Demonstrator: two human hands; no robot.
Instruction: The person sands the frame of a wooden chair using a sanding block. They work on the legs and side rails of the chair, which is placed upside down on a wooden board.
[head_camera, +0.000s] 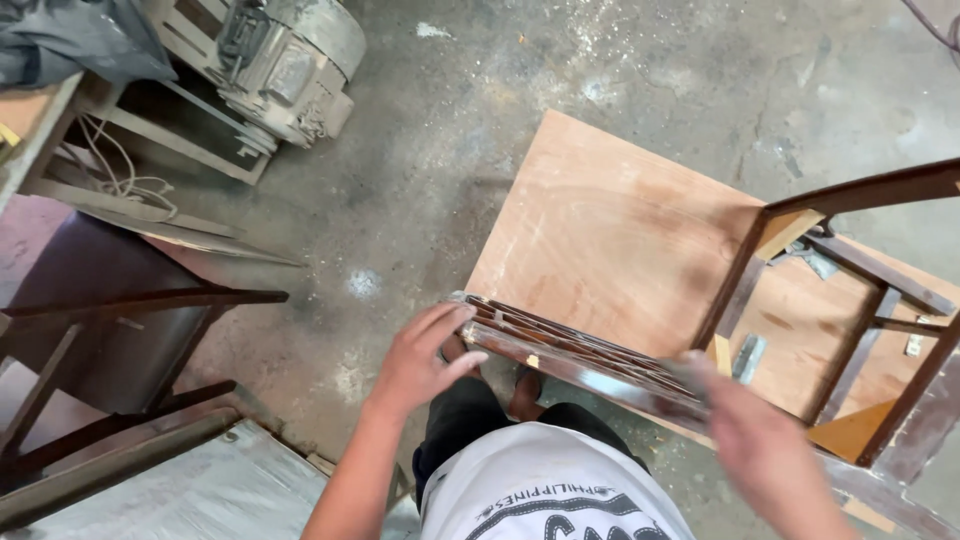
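Observation:
A dark brown wooden chair frame (850, 300) lies tipped over on a plywood sheet (600, 230) on the floor. Its slatted backrest (570, 350) reaches toward me. My left hand (420, 360) grips the backrest's left end, fingers curled over the top rail. My right hand (760, 440), blurred, rests on the rail near where the backrest meets the seat frame; whether it grips is unclear. My feet (525, 390) show under the backrest.
A dusty electric motor (285, 55) sits on a metal stand at the top left. Another dark chair frame (110, 330) stands at the left. A grey board (190, 485) lies at the bottom left. The concrete floor (420, 170) is dusty.

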